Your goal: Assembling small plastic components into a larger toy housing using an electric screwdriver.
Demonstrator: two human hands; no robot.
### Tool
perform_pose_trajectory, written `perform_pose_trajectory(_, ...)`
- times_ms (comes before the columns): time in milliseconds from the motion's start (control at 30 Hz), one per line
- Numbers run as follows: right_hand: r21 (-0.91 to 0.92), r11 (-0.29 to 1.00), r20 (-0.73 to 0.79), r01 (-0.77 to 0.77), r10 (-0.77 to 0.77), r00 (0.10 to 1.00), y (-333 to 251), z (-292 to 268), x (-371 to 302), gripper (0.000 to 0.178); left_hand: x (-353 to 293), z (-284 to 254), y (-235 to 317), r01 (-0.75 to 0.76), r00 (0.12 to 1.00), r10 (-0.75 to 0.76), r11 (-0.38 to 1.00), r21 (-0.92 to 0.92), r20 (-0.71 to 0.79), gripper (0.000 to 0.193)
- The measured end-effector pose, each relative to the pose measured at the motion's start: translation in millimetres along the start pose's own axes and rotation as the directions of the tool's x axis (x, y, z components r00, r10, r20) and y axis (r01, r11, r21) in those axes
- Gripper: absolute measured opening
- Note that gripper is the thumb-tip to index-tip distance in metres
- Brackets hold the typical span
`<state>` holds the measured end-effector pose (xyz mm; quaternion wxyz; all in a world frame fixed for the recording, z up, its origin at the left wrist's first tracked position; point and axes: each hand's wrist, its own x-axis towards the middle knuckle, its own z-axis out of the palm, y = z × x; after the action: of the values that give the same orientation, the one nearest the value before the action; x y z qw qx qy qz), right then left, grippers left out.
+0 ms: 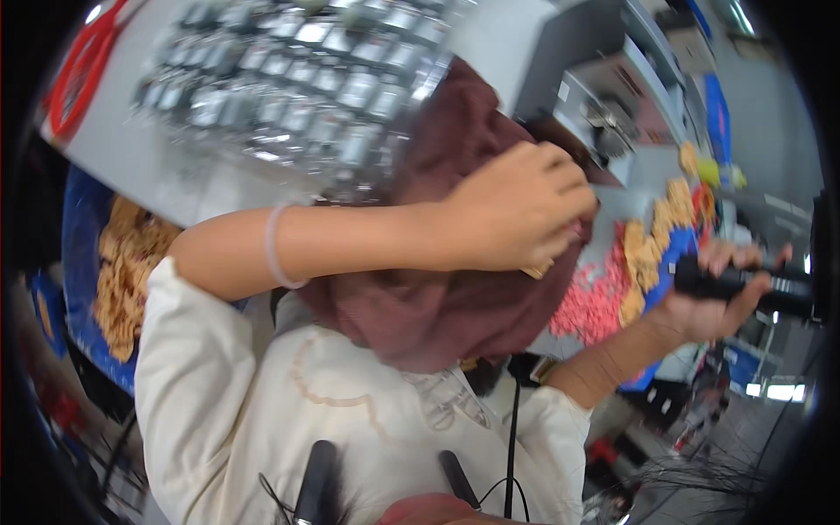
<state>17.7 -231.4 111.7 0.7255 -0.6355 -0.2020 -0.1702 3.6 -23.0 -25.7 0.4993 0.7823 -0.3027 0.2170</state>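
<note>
Two hands sit well apart. The left hand (pixel 518 206) curls over maroon cloth (pixel 429 324) spread between bench (pixel 194 185) and torso, seemingly as a lap cover; whether its fingers clamp anything I cannot tell. The right hand (pixel 700 311) wraps its fingers around a black cylinder (pixel 693 278), probably steadying it; its long axis runs sideways, left end toward the pink pile (pixel 595 302).

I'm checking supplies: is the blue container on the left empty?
Not empty: crumpled tan pieces lie in the blue container. Whether it's full, I cannot tell; its depth is hidden.
</note>
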Motion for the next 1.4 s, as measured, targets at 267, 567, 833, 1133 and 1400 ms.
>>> perform_pose_trajectory(267, 0.148, 0.988, 0.036, 0.044, -0.050, 0.998, 41.7, 22.4, 50.3, 0.038, 0.9, -7.4, 2.6, 0.044, 0.998, -0.043, 0.999, -0.024, 0.050, 0.021)
perform_pose_trajectory(567, -0.065, 0.985, -0.040, 0.159, -0.161, 0.986, 81.2, 36.3, 55.4, 0.044, 1.0, -6.2, 6.0, 0.064, 0.997, -0.063, 0.998, -0.020, 0.040, 0.021)
perform_pose_trajectory(833, -0.024, 0.995, 0.193, 0.096, -0.090, 0.977, 96.3, 33.6, 61.3, 0.021, 1.8, -9.8, 5.9, 0.079, 0.996, -0.079, 0.997, -0.015, 0.044, 0.023)
perform_pose_trajectory(1133, 0.062, 0.993, 0.312, -0.099, 0.075, 0.947, 93.4, 27.4, 65.0, 0.021, 2.1, 1.9, 8.0, 0.053, 0.998, -0.052, 0.998, 0.021, -0.037, 0.030)
perform_pose_trajectory(1400, -0.266, 0.942, -0.172, 0.206, -0.257, 0.951, 79.8, 99.6, 36.9, 0.055, 2.7, -7.9, 4.1, 0.050, 0.998, -0.049, 0.999, -0.023, 0.045, 0.023)
